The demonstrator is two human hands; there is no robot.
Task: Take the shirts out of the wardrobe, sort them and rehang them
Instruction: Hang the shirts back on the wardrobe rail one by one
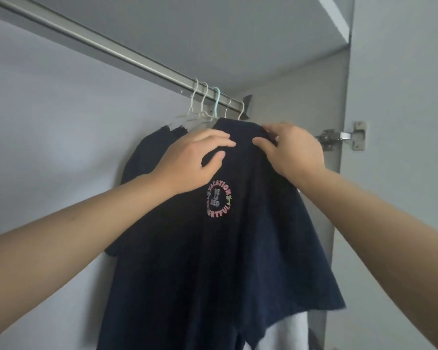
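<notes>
Left hand (195, 160): lies on the upper chest of the navy shirt (213, 248), fingers loosely bent with the tips pressed to the cloth just left of the collar; it clasps nothing.
Right hand (292, 150): on the shirt's right shoulder, thumb and fingers pinching a fold of the fabric beside the collar.
Navy shirt: hangs from a white hanger (241, 111) at the right end of the rail (111, 49), front facing the camera, long axis running straight down, hem out of view below. A round pink print (219, 201) sits on the chest under the left hand.
Behind it: a second dark shirt (147, 152) hangs to the left, mostly covered by the front one and by the left forearm.
Other hangers: two white (196, 97) and one pale blue (216, 99), hooked on the rail close together, just left of the navy shirt's hanger.
Wardrobe side: the grey right wall carries a metal hinge (344, 136), near the right hand.
Below right: something white (288, 329) shows beneath the shirt's edge; what it is, I cannot tell.
</notes>
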